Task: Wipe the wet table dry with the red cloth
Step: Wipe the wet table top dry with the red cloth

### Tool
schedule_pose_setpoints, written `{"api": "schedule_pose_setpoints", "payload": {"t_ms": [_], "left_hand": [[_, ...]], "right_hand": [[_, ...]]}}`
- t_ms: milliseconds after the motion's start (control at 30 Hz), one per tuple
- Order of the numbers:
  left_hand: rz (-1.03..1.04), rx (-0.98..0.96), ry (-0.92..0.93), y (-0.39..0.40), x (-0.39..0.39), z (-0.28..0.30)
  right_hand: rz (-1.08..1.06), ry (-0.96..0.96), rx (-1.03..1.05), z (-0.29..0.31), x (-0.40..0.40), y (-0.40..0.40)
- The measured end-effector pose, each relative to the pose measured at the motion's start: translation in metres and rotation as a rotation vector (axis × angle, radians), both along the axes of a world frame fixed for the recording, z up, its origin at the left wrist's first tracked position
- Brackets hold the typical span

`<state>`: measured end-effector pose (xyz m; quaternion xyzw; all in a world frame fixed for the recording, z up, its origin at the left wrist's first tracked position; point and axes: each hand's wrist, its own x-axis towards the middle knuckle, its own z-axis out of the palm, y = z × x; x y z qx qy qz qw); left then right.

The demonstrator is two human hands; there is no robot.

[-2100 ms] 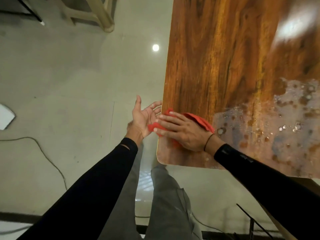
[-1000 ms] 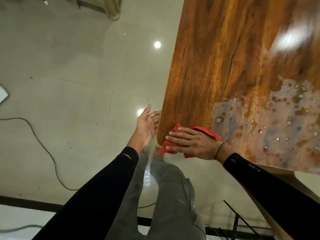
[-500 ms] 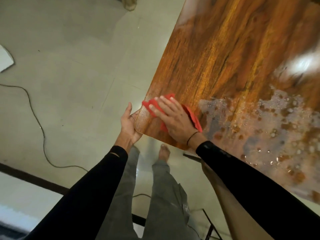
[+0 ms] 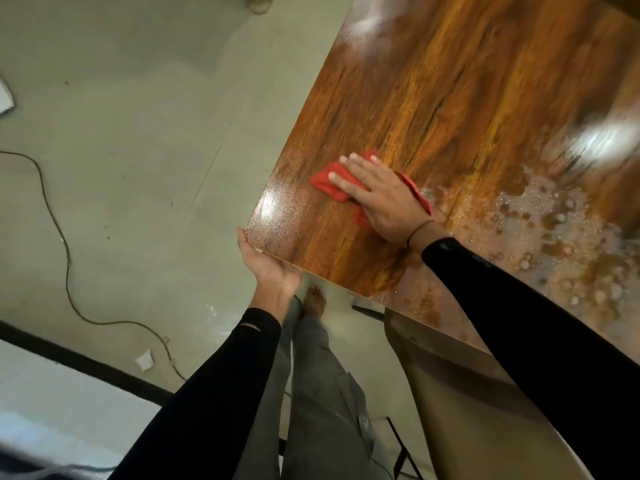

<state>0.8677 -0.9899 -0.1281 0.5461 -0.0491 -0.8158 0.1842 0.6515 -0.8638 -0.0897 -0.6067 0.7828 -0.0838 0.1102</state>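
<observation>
- Hands first: the right hand (image 4: 379, 195) lies flat, palm down and fingers spread, pressing the red cloth (image 4: 330, 183) onto the counter (image 4: 450, 98) near its corner; the left hand (image 4: 268, 263) is open, palm up, cupped against the counter's corner edge and holding nothing.
- Cloth position: bunched under the right palm, with red showing past the fingertips and beside the wrist, just left of the wet patch (image 4: 554, 237).
- Progress, as a judgement: the corner and the wood around the cloth look mostly dry, with only a fine sheen, so that part seems done.
- Remaining work: a broad patch of pooled water and bubbles spreads to the right of the hand, reaching the near edge; the job looks well short of finished.
- Count: two hands, one cloth, one counter, one large wet patch, one cable (image 4: 65, 258) on the floor.
</observation>
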Motion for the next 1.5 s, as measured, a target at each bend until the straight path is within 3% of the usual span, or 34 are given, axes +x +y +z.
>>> {"api": "schedule_pose_setpoints", "payload": {"t_ms": [133, 233, 300, 433, 567, 667, 767, 867, 967, 1100, 1300, 1367, 1500], "left_hand": [[0.087, -0.041, -0.055, 0.0, -0.009, -0.001], [0.019, -0.063, -0.057, -0.017, -0.002, 0.003], [-0.115, -0.112, -0.056, -0.036, 0.007, 0.003], [-0.417, -0.229, -0.084, -0.089, 0.007, 0.005], [-0.701, -0.334, -0.097, -0.13, -0.025, 0.006], [-0.844, -0.415, -0.135, -0.142, -0.056, 0.006], [-0.953, -0.503, -0.105, -0.147, -0.077, 0.004], [-0.927, -0.425, -0.014, -0.146, -0.084, 0.002], [-0.888, -0.341, 0.058, -0.144, -0.084, -0.004], [-0.896, -0.351, 0.077, -0.149, -0.09, -0.01], [-0.889, -0.422, 0.057, -0.157, -0.102, -0.007], [-0.895, -0.405, 0.07, -0.16, -0.104, -0.008], [-0.903, -0.388, 0.087, -0.163, -0.104, -0.01]], "right_hand": [[-0.278, 0.009, -0.031, 0.003, -0.001, -0.019], [-0.391, -0.003, -0.031, 0.007, 0.023, -0.027], [-0.341, -0.024, -0.021, 0.008, 0.052, -0.028], [-0.002, -0.038, 0.006, -0.005, 0.111, -0.014], [0.174, -0.04, -0.008, -0.015, 0.109, 0.001], [0.128, -0.049, -0.006, -0.015, 0.084, 0.003], [-0.141, -0.056, -0.071, -0.01, 0.049, -0.004], [-0.418, -0.001, -0.069, -0.002, 0.022, -0.04], [-0.527, -0.003, -0.039, 0.003, 0.014, -0.086], [-0.389, -0.005, -0.035, 0.001, 0.015, -0.111], [0.013, -0.059, -0.006, -0.009, 0.022, -0.074], [0.0, -0.048, -0.011, -0.011, 0.01, -0.061], [-0.3, 0.005, -0.062, -0.007, -0.01, -0.075]]}}
